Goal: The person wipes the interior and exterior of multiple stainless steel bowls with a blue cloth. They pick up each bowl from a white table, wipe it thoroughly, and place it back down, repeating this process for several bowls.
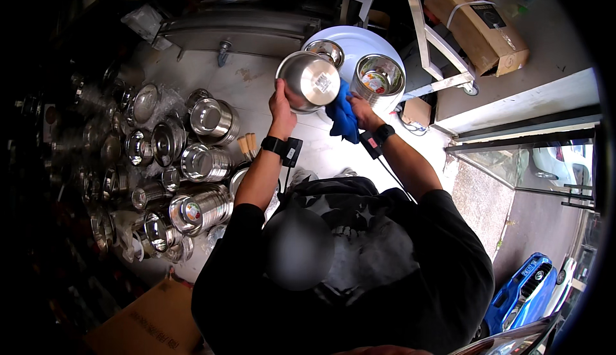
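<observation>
My left hand (281, 107) grips the side of a shiny stainless steel bowl (300, 73). The bowl is tilted so that its flat base, with a square mark, shows. In my right hand (364, 112) is a bunched blue cloth (344, 119), held against the bowl's right side. Beyond both hands stands a round white plastic tub or stool top (351, 34); which it is I cannot tell. Two more steel bowls rest on it: a smaller one (327, 47) partly behind the held bowl, and a deeper one (377, 80) with a colourful sticker inside.
Several steel pots and bowls (200, 209) crowd the floor at left, some in clear plastic. Wooden handles (248, 143) poke up near my left forearm. A cardboard box (475, 25) sits far right by a wheeled metal frame (443, 53); another carton (147, 320) lies near left.
</observation>
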Demonstrator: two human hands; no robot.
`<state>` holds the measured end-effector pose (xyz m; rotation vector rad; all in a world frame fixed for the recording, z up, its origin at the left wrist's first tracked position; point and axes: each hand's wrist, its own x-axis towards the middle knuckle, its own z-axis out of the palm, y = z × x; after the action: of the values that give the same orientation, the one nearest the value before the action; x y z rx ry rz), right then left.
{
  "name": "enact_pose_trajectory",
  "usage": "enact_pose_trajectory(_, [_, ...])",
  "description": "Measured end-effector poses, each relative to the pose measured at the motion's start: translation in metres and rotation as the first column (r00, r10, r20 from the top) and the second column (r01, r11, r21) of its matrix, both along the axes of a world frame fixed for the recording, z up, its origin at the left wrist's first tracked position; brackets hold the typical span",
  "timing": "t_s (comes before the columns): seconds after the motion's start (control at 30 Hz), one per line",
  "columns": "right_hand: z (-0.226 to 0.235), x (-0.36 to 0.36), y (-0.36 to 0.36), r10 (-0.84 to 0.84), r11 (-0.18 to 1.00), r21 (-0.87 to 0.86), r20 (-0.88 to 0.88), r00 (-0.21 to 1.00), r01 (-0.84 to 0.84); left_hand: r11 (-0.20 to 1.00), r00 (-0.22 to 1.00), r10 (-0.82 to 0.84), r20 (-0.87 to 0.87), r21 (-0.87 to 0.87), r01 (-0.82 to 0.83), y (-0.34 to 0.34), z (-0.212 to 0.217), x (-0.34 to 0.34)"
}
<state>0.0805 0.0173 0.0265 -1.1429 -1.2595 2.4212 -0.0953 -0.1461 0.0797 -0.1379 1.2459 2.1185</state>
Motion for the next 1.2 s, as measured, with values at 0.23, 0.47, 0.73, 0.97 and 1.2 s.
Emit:
enact_pose_trajectory(0.23, [0.042, 0.016, 0.0, 0.121, 0.578, 0.79, 0.162, 0.979, -0.202, 0.958, 0.864, -0.283, -0.417, -0.086, 0.273, -0.018, 0.038, -0.031])
enact_pose_trajectory(0.47, [0.137, 0.038, 0.026, -0.193, -0.107, 0.88, 0.438, 0.878, -0.463, 0.887, 0.453, -0.44, -0.775, -0.3, 0.35, -0.004, 0.029, -0.014])
enact_pose_trajectory(0.73, [0.205, 0.063, 0.117, -0.378, -0.264, 0.638, 0.622, 0.686, -0.724, 0.857, -0.358, -0.36, -0.862, -0.456, 0.238, 0.08, 0.062, 0.054])
enact_pose_trajectory(0.97, [0.2, 0.07, 0.216, -0.198, -0.396, 0.567, 0.715, 0.67, -0.722, 0.884, -0.624, -0.252, -0.74, -0.438, 0.163, 0.166, 0.049, 0.078])
enact_pose_trajectory(1.2, [0.134, 0.066, 0.258, -0.175, -0.416, 0.537, 0.745, 0.644, -0.734, 0.843, -0.612, -0.439, -0.658, -0.538, -0.027, 0.195, 0.002, 0.101])
